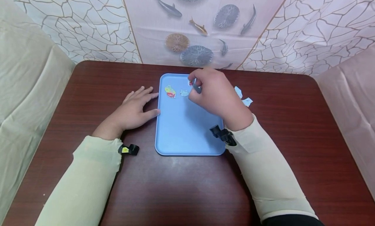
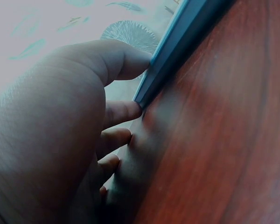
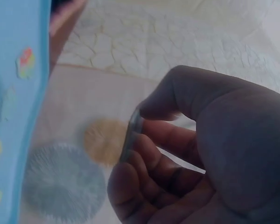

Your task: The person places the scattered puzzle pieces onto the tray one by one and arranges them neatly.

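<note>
A light blue tray lies on the table, with several small irregular printed pieces near its far end. One is a yellow-and-red piece; beside it sits a pale blue piece. My right hand is above the tray's far right part. Between its thumb and fingers it pinches a thin, flat grey piece, seen almost edge-on in the right wrist view. My left hand rests on the table, fingers spread, with thumb and a fingertip touching the tray's left edge.
Right of the tray, past my right wrist, pale blue pieces lie on the dark reddish-brown table. A patterned cloth with fish and round shapes hangs behind the table's far edge. Plain cream fabric hangs along the left side.
</note>
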{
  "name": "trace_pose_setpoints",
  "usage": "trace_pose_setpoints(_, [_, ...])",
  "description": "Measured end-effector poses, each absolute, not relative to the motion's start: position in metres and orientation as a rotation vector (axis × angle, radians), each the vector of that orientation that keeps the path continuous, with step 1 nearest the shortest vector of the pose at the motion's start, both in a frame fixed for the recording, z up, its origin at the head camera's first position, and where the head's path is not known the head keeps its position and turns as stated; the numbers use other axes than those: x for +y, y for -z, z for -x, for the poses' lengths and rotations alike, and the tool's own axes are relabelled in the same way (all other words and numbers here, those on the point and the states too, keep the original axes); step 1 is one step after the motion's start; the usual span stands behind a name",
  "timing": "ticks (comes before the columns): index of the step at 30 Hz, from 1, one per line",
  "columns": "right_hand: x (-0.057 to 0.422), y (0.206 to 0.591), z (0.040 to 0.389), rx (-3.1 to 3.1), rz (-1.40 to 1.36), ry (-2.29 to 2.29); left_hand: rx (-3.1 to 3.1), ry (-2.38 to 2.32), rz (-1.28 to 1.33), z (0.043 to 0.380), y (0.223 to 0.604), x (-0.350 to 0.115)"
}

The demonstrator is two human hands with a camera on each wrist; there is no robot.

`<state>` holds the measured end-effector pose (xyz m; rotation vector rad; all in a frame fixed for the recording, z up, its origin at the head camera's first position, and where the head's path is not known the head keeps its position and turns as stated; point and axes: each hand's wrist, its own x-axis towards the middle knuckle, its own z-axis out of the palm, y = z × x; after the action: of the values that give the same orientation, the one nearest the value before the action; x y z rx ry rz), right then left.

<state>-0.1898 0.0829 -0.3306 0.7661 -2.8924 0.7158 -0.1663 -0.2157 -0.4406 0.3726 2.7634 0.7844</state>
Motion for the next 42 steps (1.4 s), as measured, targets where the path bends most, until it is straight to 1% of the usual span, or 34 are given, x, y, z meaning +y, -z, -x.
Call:
trace_pose_setpoints(11, [0.056, 0.358, 0.19, -2.896, -0.844, -0.802, 2.764, -0.787, -0.362, 0.167, 0.441, -0.216])
trace_pose_setpoints(22, [0.042, 0.385, 0.193, -2.992, -0.885, -0.812, 2.771, -0.787, -0.372, 0.168, 0.443, -0.217])
trace_pose_setpoints(36, [0.033, 0.404, 0.197, -3.136, -0.948, -0.68, 2.78, -0.777, -0.383, 0.168, 0.443, -0.217])
trace_pose_setpoints(42, [0.032, 0.406, 0.197, -3.149, -0.959, -0.638, 2.781, -0.776, -0.384, 0.168, 0.444, -0.218])
